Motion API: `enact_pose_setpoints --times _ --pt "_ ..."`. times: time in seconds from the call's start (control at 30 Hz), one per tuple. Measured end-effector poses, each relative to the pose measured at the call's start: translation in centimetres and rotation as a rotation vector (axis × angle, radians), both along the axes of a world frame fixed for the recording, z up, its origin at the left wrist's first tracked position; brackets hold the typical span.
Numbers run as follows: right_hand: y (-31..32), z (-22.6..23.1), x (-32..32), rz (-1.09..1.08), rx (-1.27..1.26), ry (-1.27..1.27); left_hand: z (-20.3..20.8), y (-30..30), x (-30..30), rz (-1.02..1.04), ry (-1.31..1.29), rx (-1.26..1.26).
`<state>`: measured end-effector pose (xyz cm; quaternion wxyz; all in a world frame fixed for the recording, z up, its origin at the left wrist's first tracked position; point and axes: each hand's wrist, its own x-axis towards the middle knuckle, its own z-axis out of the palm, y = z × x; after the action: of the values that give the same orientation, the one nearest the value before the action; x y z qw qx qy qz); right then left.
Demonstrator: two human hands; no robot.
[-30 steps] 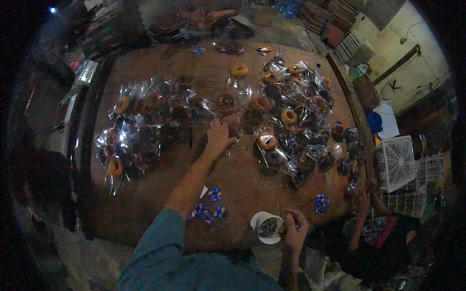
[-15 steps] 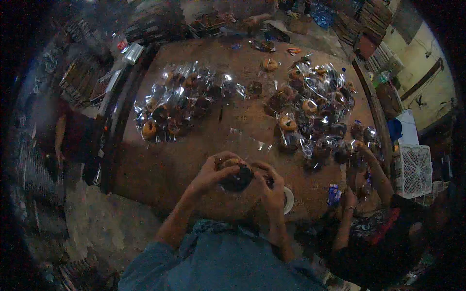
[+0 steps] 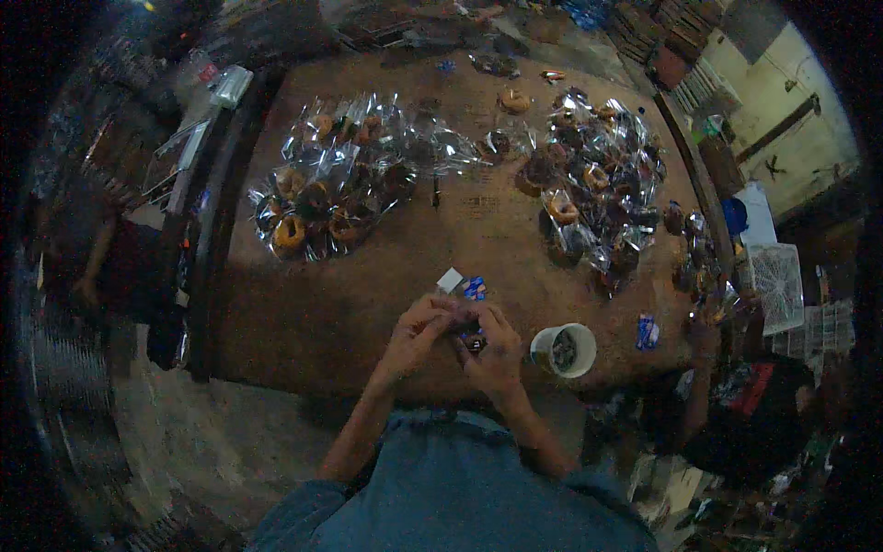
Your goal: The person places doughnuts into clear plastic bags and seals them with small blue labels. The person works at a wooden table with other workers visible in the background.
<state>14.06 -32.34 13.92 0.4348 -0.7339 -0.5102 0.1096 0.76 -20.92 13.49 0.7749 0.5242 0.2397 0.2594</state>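
Note:
Near the table's front edge, my left hand [image 3: 414,339] and my right hand [image 3: 495,350] are close together with curled fingers. Between them shows part of a small dark object [image 3: 473,343] with a pale mark, pinched by my right fingers; most of it is hidden. What my left fingertips pinch cannot be made out. Just beyond my fingertips lie a white card-like piece [image 3: 449,281] and a blue-and-white packet [image 3: 475,288]. To the right of my right hand is a white tub [image 3: 575,354] with small greyish things inside.
Round, holed brown and dark items in clear plastic form a left pile [image 3: 336,179] and a right pile [image 3: 598,184] on the brown table [image 3: 368,304]. Another blue-and-white packet [image 3: 647,331] lies at right, near a co-worker in dark clothes [image 3: 754,414]. A white crate [image 3: 774,290] stands beyond.
The larger dark round item with a tan top no longer shows in my hands, which have drawn closer together. The white tub, mostly hidden before, is now in plain view. The co-worker's arms have shifted.

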Motion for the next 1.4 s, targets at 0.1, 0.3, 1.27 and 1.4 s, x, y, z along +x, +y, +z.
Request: enact_pose_setpoints --times 0.1,0.3,1.27,1.4 --pt "1.9 -0.6 -2.5 0.059 -0.284 0.384 1.0 2.0 -3.0 -0.041 0.097 0.051" --pt "2.7 -0.8 -8.0 -0.298 0.061 1.316 0.4 4.7 -4.8 0.068 0.271 0.523" --pt "1.1 -9.6 2.7 -0.077 0.051 1.221 1.2 -1.8 3.8 0.107 0.625 0.808" --pt "0.2 -8.8 4.2 -0.002 -0.013 1.229 1.0 -1.3 3.8 -0.070 0.640 0.986"
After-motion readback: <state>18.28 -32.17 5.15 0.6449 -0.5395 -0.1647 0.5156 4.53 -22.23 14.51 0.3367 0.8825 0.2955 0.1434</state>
